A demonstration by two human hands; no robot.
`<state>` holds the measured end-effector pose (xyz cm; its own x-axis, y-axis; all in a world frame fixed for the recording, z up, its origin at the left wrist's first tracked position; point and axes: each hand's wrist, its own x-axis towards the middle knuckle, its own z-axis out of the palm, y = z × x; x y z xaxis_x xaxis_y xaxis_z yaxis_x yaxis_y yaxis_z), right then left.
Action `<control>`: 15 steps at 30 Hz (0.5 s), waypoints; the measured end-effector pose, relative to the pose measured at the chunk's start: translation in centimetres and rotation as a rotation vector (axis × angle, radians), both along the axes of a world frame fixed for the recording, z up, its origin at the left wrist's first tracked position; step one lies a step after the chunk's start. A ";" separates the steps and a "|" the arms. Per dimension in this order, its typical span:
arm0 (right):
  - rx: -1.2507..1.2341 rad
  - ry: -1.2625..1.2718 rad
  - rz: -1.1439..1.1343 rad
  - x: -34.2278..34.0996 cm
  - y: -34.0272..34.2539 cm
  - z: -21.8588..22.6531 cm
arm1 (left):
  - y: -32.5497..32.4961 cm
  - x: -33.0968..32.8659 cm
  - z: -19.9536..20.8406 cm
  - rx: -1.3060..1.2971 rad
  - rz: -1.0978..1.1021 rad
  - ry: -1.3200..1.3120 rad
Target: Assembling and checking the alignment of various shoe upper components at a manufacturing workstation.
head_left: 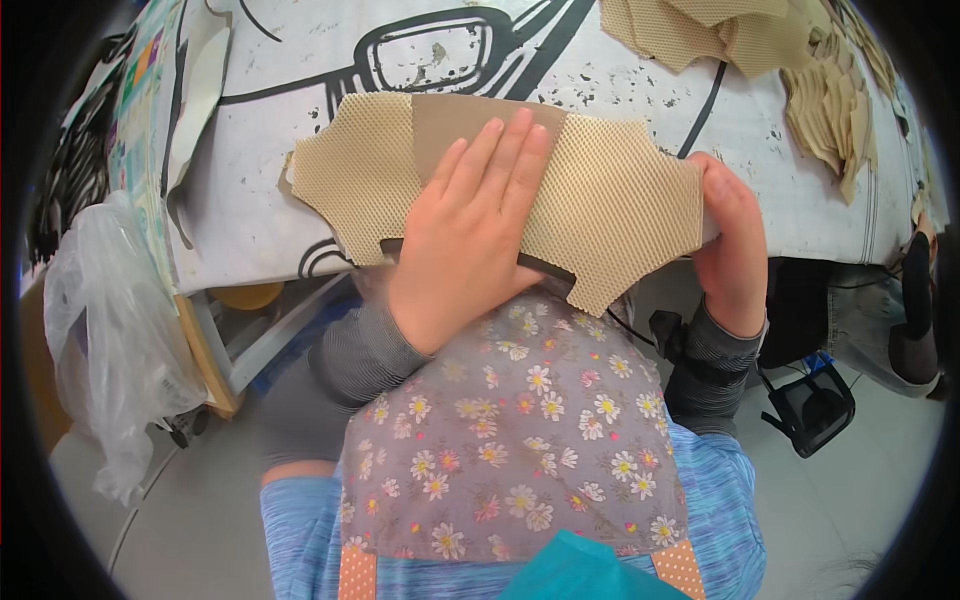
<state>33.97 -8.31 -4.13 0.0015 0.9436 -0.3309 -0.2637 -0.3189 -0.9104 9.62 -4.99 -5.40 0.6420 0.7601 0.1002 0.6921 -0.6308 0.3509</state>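
Note:
A cut piece of beige mesh fabric [620,200] with a smooth brown middle panel [440,130] lies across the near edge of the table. Flat on that panel rests my left hand [470,220], its fingers stretched out and pointing away from me. My right hand [732,235] grips the fabric's right end, thumb at the edge and the other fingers mostly hidden. A dark strip [545,266] shows along the near edge of the piece. At the left end, the corner of another layer peeks out underneath.
The white table cover [270,60] has black line drawings and worn specks. Stacks of beige mesh pieces [690,35] lie at the far right, with more cut pieces [830,110] nearer. A clear plastic bag [115,340] hangs at the left. Another person's arm [915,290] shows at the right edge.

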 end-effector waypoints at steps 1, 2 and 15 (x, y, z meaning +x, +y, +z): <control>-0.001 0.003 -0.002 0.1 -0.4 -0.4 | 0.0 -0.1 -0.4 -0.024 0.005 -0.063; -0.001 -0.042 0.056 0.2 -0.9 -0.9 | 0.0 -0.1 -0.6 -0.026 0.003 -0.061; 0.213 -0.013 -0.174 -4.4 -1.0 2.4 | 0.1 -0.7 -0.5 -0.080 0.015 -0.159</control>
<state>29.61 -9.33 -1.70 0.1728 0.9772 -0.1236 -0.2858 -0.0703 -0.9557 8.92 -4.85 -5.86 0.6116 0.7789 0.1385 0.6328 -0.5868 0.5052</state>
